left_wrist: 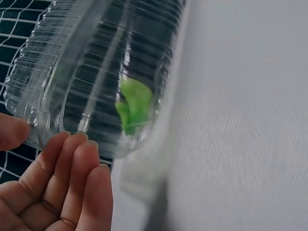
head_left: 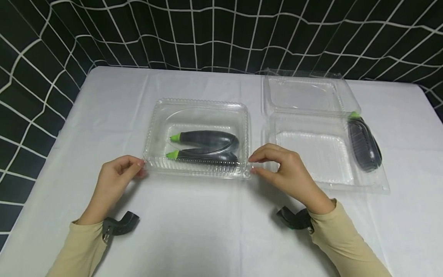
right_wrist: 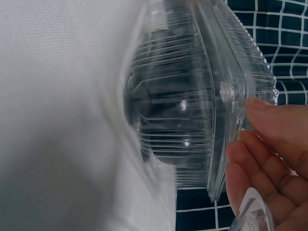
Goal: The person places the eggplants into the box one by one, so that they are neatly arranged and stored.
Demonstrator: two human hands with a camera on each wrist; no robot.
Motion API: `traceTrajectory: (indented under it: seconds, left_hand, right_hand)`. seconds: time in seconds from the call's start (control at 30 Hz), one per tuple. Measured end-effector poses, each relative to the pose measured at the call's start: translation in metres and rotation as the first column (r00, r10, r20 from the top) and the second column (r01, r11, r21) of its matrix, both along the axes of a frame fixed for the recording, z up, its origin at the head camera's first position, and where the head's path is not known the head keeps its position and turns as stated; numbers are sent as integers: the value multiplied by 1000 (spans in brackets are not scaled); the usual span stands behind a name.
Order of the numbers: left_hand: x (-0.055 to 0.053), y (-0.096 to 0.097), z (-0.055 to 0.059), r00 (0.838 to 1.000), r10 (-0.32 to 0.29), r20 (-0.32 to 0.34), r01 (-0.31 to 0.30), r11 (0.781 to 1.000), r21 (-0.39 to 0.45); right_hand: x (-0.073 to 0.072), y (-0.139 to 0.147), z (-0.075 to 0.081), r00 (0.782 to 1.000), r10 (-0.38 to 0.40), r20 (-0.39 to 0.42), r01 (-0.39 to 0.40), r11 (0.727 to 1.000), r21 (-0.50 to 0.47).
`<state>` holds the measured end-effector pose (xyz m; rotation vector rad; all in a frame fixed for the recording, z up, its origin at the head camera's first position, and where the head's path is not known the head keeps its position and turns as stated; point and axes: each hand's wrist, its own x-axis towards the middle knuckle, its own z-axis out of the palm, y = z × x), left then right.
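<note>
A clear plastic clamshell container sits on the white cloth with its lid down. Through the lid show two dark eggplants, one behind and one in front, lying side by side with green stem ends to the left. My left hand pinches the container's front left corner between thumb and fingers; a green eggplant cap shows through the wall in the left wrist view. At the front right corner, my right hand pinches the rim, thumb above and fingertips below.
To the right, a second clear clamshell container lies with its lid folded back. Another dark eggplant is at its right side, partly behind clear plastic. Dark cloth with a white grid hangs behind the table.
</note>
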<state>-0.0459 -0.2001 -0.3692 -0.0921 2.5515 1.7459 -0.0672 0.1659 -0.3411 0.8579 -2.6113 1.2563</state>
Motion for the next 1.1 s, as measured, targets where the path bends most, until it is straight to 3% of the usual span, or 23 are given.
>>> traceTrajectory:
  seconds: [0.2, 0.33, 0.77, 1.1]
  left_hand:
    - [0, -4, -3, 997, -43, 58, 29, 976, 216]
    - [0, -4, -5, 996, -59, 67, 36, 953, 302]
    - [1, -2, -2, 980, -148, 131, 95, 934, 344]
    - [0, -1, -4, 986, -109, 127, 59, 937, 344]
  right_hand:
    - [-1, -1, -1, 1000, 5, 9, -5, 1000, -2]
    - [-2, -2, -2, 1000, -5, 12, 4, 1000, 11]
    - [-2, -3, -4, 1000, -16, -17, 16, 1000, 2]
    - [-9, -6, -1, 1000, -28, -3, 28, 999, 36]
